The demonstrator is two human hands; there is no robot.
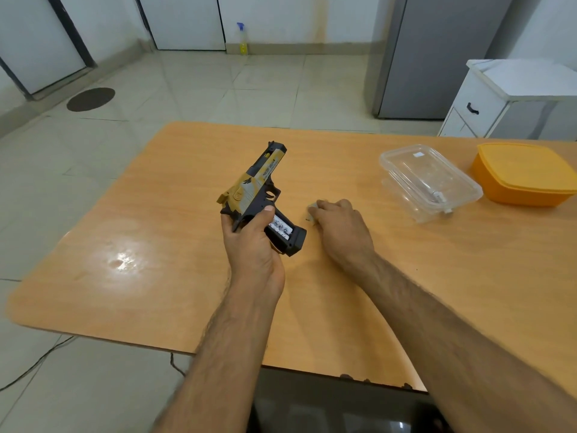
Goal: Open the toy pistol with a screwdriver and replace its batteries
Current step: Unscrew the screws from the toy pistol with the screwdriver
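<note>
My left hand grips the grip of a yellow, white and black toy pistol, held above the wooden table with its barrel pointing away. The grip's compartment is uncovered and white batteries show inside it. To the right, my right hand rests knuckles-up on the table, fingers curled over a small pale grey object, blurred and mostly hidden. No screwdriver is in view.
A clear plastic container with small items inside stands at the right of the table. An orange lidded box sits beyond it. A white cabinet and a grey fridge stand behind.
</note>
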